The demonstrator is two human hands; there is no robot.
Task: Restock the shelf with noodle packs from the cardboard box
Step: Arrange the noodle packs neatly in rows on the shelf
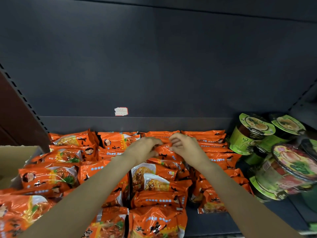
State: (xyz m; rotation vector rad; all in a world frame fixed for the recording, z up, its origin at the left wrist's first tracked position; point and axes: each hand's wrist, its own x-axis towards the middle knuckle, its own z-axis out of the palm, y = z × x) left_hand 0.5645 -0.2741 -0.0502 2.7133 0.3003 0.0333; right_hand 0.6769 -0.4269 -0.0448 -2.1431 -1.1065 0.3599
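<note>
An orange noodle pack (pixel 165 152) stands near the far middle of the shelf (pixel 214 222), held between both hands. The left hand (pixel 144 149) pinches its left upper edge with curled fingers, and the right hand (pixel 184 146) pinches its right upper edge, thumb and fingers curled round the wrapper. Both bare forearms reach in from the near edge, the left from the lower left, the right from the lower right.

Around the held pack lie many more orange noodle packs (pixel 154 182), filling the shelf from the far wall to the near edge. Those at the far right stand on edge in a tight row (pixel 211 143); those at the left and in the near middle lie flat or tilted, overlapping one another.

At the left edge, just beside the packs, a corner of the cardboard box (pixel 13 162) shows. On the right of the shelf, green bowl noodles (pixel 253 133) are stacked and tilted, with a pink-lidded bowl (pixel 291 162) nearer. A torn white price sticker (pixel 121 111) sits on the dark back panel (pixel 154 66), above the packs.
</note>
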